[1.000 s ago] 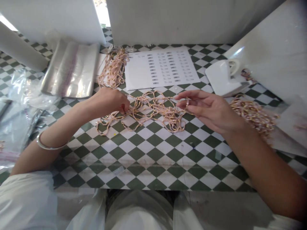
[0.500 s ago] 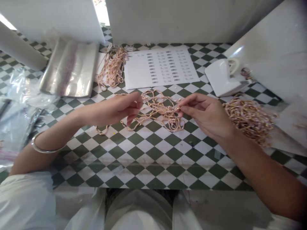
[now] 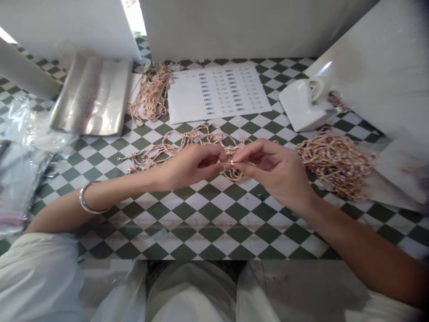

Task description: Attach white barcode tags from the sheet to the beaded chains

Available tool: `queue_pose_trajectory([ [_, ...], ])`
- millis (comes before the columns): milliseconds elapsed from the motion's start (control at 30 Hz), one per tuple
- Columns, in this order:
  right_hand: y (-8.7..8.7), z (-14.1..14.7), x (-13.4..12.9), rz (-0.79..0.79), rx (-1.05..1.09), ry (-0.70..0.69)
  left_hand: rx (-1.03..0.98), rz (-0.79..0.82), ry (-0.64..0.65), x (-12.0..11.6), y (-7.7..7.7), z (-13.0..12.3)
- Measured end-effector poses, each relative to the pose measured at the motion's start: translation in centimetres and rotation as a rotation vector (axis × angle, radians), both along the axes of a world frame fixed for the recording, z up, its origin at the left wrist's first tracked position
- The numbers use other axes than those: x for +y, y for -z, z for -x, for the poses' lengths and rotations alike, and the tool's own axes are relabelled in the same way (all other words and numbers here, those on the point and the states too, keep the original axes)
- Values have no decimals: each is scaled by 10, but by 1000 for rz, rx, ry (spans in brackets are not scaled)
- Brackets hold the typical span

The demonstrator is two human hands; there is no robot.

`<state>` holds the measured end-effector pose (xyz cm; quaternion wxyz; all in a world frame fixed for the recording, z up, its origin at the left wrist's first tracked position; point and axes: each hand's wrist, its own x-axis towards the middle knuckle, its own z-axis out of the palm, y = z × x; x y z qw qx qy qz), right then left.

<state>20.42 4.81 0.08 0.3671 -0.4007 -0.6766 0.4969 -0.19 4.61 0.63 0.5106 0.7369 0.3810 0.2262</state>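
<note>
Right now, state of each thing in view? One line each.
Left hand: fingertips pinched, meeting the right's
Right hand: fingertips pinched on small shiny piece
Middle strands: spread, loosely tangled
Right-hand pile: heaped, tangled
Far bundle: gathered, lying beside the sheet
Printed sheet: flat
Bag stack: lying flat
White dispenser: set on table, unheld
Bangle: worn, left forearm

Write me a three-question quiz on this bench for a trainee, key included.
1. Which lies between the clear bags and the printed sheet? A) white dispenser B) beaded bundle C) mug
2. True or false: the bangle is on the left arm.
3. Fill in: the left hand and right hand are close together by the loose beaded strands; nearer the large beaded heap is the ____ hand.

Key: 1. B; 2. True; 3. right
</note>
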Motion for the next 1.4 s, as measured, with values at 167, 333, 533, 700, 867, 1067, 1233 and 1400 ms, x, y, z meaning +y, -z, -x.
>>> queue_pose_trajectory([
  [167, -1, -1, -5, -239, -123, 4, -81, 25, -7, 0, 6, 2],
  [333, 3, 0, -6, -325, -186, -36, -106, 93, 22, 0, 7, 1],
  [533, 5, 3, -9, -337, -158, -26, -146, 168, 39, 1, 11, 2],
  [700, 7, 4, -10, -381, -176, 13, -241, 161, 24, 0, 12, 2],
  [867, 12, 3, -12, -417, -170, 53, -331, 187, 17, -4, 12, -2],
  [1067, 17, 3, -15, -482, -123, 108, -367, 185, 0, -7, 14, -4],
  [1233, 16, 3, -13, -568, -148, 103, -419, 167, 21, -8, 18, -4],
  [1400, 20, 3, -9, -734, -113, 103, -478, 170, 48, -7, 22, -7],
])
